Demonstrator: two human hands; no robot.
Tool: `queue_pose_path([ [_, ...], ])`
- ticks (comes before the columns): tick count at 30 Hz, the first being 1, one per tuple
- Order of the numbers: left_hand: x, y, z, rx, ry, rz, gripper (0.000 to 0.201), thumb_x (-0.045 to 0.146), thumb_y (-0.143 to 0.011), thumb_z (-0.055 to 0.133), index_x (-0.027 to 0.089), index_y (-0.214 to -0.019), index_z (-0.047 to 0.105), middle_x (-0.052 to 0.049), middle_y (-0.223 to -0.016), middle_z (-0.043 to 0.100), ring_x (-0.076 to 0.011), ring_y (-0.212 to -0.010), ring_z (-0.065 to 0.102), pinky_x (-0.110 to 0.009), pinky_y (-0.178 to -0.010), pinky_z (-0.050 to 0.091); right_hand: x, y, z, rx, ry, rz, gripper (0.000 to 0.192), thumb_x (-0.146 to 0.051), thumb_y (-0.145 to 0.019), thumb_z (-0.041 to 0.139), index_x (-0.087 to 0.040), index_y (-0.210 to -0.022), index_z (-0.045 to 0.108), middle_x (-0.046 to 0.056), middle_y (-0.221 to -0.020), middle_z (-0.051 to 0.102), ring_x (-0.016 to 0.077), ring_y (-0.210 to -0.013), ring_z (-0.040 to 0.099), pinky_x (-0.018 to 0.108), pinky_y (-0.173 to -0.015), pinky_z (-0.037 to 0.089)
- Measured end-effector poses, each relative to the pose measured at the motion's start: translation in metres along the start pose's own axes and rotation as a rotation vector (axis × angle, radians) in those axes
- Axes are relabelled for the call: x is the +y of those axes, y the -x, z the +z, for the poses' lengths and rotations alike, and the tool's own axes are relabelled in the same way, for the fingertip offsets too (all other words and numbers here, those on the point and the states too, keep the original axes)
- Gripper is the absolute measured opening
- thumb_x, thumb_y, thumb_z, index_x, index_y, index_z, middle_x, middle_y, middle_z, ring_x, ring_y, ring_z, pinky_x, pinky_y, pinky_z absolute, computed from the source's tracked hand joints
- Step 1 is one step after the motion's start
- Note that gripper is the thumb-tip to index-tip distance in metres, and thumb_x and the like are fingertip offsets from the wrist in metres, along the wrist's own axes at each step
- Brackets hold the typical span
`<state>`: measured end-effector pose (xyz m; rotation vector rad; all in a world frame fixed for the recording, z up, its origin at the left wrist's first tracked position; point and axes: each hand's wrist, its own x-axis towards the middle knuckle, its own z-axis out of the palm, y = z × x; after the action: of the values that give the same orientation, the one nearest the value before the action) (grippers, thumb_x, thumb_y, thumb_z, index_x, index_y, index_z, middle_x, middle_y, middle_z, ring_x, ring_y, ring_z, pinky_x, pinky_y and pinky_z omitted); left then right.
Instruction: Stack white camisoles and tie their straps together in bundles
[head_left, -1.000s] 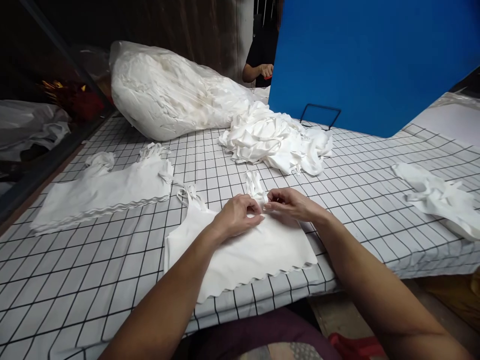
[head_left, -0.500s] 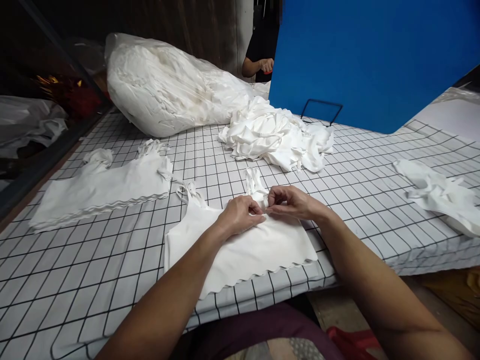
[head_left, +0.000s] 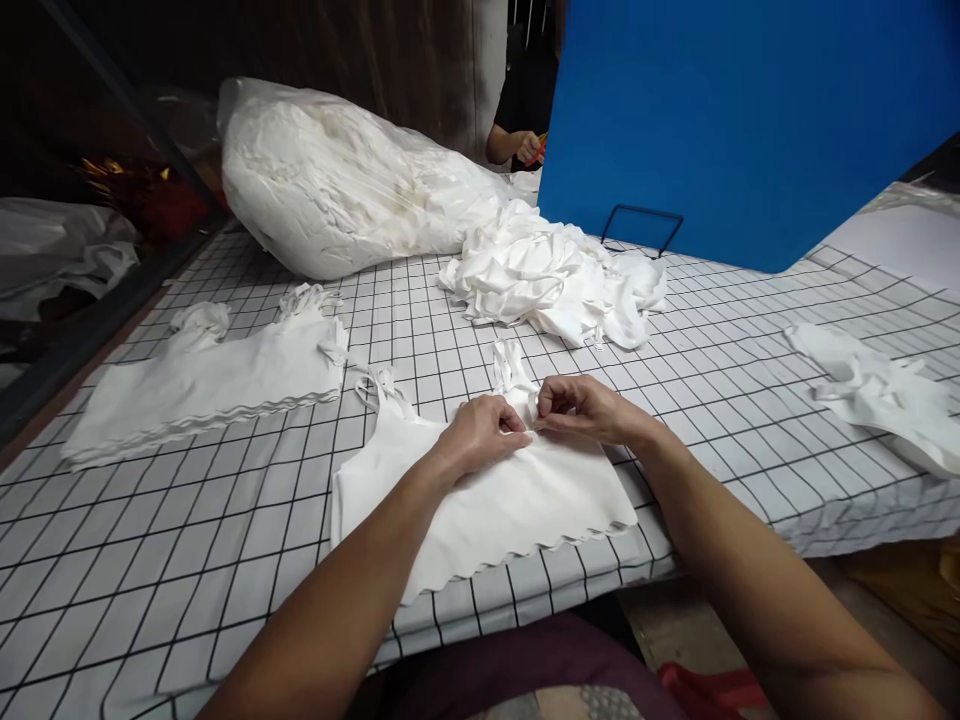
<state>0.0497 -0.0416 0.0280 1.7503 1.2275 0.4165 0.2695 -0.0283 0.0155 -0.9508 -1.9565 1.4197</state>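
A white camisole top (head_left: 480,520) with thin straps and a wavy hem lies flat at the table's front edge, seemingly on others like it. My left hand (head_left: 484,428) rests on its upper edge, thumb and fingers pinching the fabric near the base of the right strap. Close beside it, my right hand (head_left: 581,408) is closed in a pinch on the same edge, where the strap meets the body. The fingertips of both hands nearly touch. Whether something small sits between them I cannot make out.
A stack of white tops (head_left: 210,375) lies to the left. Behind are a heap of white garments (head_left: 555,275) and a stuffed clear plastic bag (head_left: 352,185). A blue board (head_left: 735,130) stands at the back. Another white garment (head_left: 885,390) lies right. A person's hand (head_left: 529,148) holds something red.
Both my hands stay pinched at the same spot on the top with hardly any movement. The view has shifted slightly. The other person's hand has moved a little, showing more of the red thing.
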Motion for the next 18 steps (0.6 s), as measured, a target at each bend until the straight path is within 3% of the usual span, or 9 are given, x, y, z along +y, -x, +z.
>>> queue_pose_path([
  [8, 0.002, 0.0, 0.001, 0.027, -0.029, -0.001, 0.016, 0.033, -0.073, 0.07, 0.017, -0.075, 0.067, -0.007, -0.09, 0.069, -0.019, -0.079, 0.063, -0.029, -0.067, 0.049, 0.0, 0.001, 0.002, -0.04, -0.057, 0.004, 0.018, -0.029, -0.088, 0.067, -0.016, -0.083, 0.056, -0.002, -0.069, 0.06, 0.0079, -0.06, 0.055, 0.022, -0.057, 0.046],
  [18, 0.003, -0.001, 0.001, 0.014, -0.053, 0.022, 0.013, 0.03, -0.072, 0.067, 0.018, -0.07, 0.064, -0.005, -0.079, 0.067, -0.0189, -0.075, 0.061, -0.028, -0.062, 0.044, -0.003, -0.003, 0.017, 0.043, -0.11, -0.043, 0.014, -0.026, -0.087, 0.066, -0.017, -0.082, 0.057, 0.0, -0.074, 0.06, 0.0089, -0.062, 0.053, 0.023, -0.056, 0.044],
])
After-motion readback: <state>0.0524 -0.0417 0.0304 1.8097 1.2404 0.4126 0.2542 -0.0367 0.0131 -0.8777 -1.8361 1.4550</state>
